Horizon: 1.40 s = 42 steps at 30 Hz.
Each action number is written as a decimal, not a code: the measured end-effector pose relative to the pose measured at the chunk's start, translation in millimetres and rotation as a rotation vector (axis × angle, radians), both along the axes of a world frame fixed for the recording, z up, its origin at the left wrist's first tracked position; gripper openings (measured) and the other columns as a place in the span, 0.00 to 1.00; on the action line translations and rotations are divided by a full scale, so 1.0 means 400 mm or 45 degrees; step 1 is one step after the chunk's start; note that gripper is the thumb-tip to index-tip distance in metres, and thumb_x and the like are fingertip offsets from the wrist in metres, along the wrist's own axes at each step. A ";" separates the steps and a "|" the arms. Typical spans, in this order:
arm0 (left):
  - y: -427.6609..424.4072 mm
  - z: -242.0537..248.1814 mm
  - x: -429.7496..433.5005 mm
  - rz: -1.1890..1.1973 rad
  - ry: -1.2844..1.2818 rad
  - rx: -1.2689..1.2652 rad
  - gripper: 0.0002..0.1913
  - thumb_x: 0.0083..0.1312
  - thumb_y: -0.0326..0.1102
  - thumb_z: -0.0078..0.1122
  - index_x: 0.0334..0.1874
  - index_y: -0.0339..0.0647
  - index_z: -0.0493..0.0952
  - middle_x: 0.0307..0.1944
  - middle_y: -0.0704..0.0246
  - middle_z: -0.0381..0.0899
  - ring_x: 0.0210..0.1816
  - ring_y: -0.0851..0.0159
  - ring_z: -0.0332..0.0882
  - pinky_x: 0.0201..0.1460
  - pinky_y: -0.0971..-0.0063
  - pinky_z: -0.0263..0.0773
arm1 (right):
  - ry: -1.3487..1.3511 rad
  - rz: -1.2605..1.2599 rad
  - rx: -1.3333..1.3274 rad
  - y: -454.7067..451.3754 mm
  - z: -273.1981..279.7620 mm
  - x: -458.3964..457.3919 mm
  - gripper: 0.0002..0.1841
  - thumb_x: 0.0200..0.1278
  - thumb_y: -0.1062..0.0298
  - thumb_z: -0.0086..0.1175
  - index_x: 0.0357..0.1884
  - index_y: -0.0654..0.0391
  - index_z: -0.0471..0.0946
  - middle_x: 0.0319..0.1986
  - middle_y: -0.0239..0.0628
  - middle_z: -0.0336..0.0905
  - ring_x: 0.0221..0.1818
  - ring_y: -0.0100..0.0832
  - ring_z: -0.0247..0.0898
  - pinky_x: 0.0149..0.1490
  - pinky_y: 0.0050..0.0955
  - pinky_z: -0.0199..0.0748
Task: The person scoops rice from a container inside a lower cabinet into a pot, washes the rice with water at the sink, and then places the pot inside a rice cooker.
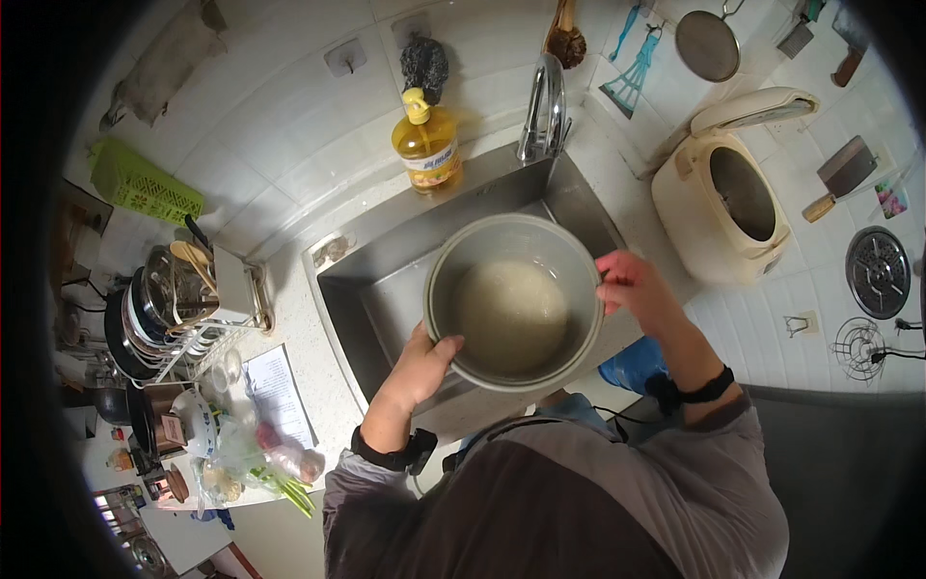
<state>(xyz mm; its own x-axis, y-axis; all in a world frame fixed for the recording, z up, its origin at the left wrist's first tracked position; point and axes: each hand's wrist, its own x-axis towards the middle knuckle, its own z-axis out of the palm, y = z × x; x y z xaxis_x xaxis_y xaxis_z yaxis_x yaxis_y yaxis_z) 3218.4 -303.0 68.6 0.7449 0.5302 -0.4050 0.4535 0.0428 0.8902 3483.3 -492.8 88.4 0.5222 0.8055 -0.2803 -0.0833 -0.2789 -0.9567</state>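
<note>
Both hands carry a round grey rice cooker inner pot [515,300] above the front part of a stainless steel sink [376,289]. Cloudy whitish liquid [514,311] lies in the pot; rice at its bottom is hard to make out. My left hand [423,362] grips the near left rim, its thumb over the edge. My right hand [628,286] pinches the rim at the right. Behind the pot stands a chrome faucet [542,116]. To the right sits a cream rice cooker [694,210] with its lid up and its cavity bare.
A yellow dish soap pump bottle [428,148] stands on the sink's back ledge. A dish rack [217,329] with plates and pans is at left, near a printed sheet [278,394] and bagged vegetables [253,456]. A cleaver [846,170] and a strainer [707,45] hang on the wall.
</note>
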 end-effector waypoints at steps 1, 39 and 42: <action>0.002 -0.007 0.001 0.042 -0.019 0.004 0.18 0.63 0.36 0.49 0.52 0.31 0.70 0.40 0.68 0.75 0.41 0.69 0.70 0.47 0.76 0.66 | 0.026 0.011 -0.028 -0.008 0.008 0.000 0.14 0.53 0.75 0.56 0.44 0.62 0.73 0.27 0.34 0.76 0.29 0.24 0.73 0.35 0.22 0.72; -0.476 0.285 0.953 -0.500 -0.690 0.613 0.53 0.35 0.41 0.78 0.66 0.36 0.56 0.60 0.53 0.61 0.61 0.45 0.60 0.62 0.58 0.61 | -0.354 -0.538 0.332 -0.591 0.363 0.813 0.17 0.55 0.74 0.53 0.49 0.63 0.76 0.27 0.26 0.73 0.31 0.19 0.68 0.38 0.19 0.65; -0.480 0.277 0.991 -0.491 -0.648 0.679 0.53 0.35 0.41 0.78 0.66 0.36 0.57 0.59 0.53 0.61 0.61 0.45 0.60 0.62 0.58 0.61 | -0.296 -0.549 0.354 -0.575 0.356 0.848 0.17 0.56 0.74 0.53 0.49 0.63 0.76 0.28 0.27 0.74 0.31 0.19 0.68 0.39 0.19 0.65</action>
<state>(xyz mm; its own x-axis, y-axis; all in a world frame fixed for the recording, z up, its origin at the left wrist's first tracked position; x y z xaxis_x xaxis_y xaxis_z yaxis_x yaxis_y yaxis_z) 3614.6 -495.1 179.2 0.9377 0.2257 0.2641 -0.1137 -0.5189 0.8472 3822.4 -722.7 231.0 0.8433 0.5323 0.0738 0.0876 -0.0008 -0.9962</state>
